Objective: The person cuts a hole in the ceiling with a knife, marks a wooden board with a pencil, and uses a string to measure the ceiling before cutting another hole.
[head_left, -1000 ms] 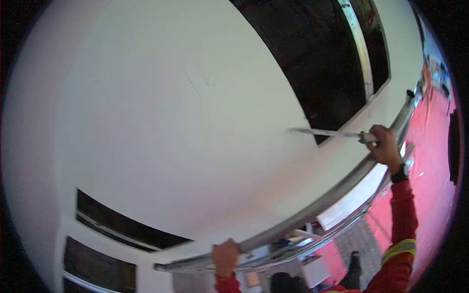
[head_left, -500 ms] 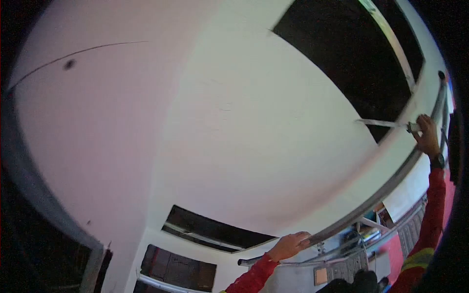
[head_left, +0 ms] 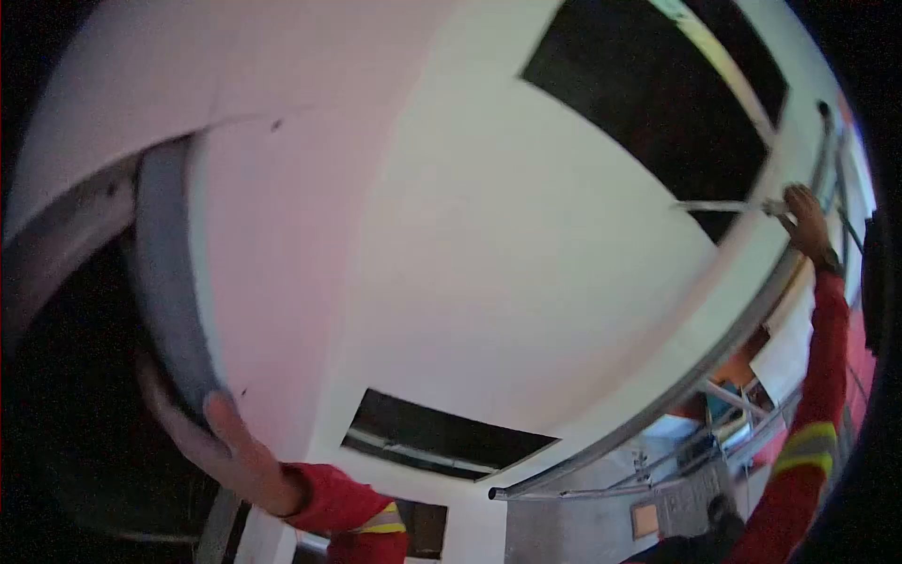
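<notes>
My left hand (head_left: 240, 461) reaches out to the left and is closed around the lower end of a grey upright edge (head_left: 169, 254), thumb on the near side and blurred fingers behind. At the far right, my raised right hand (head_left: 805, 226) pinches the metallic end of a thin, pale, blade-like strip (head_left: 719, 205); I cannot tell its exact kind. The strip lies across the lower corner of a large dark opening (head_left: 648, 103) in the white panel (head_left: 470, 263). Both arms wear red sleeves with yellow-and-grey bands.
A grey metal pipe (head_left: 648, 418) curves along the panel's lower right side. A smaller dark rectangular opening (head_left: 442, 432) sits low in the panel. Scaffold platforms (head_left: 691, 493) and assorted items show below right. Darkness fills the space behind the grey edge.
My left hand has let go of the metal pipe and moved left onto the grey edge. The view has turned left; my right hand stays at the pale strip.
</notes>
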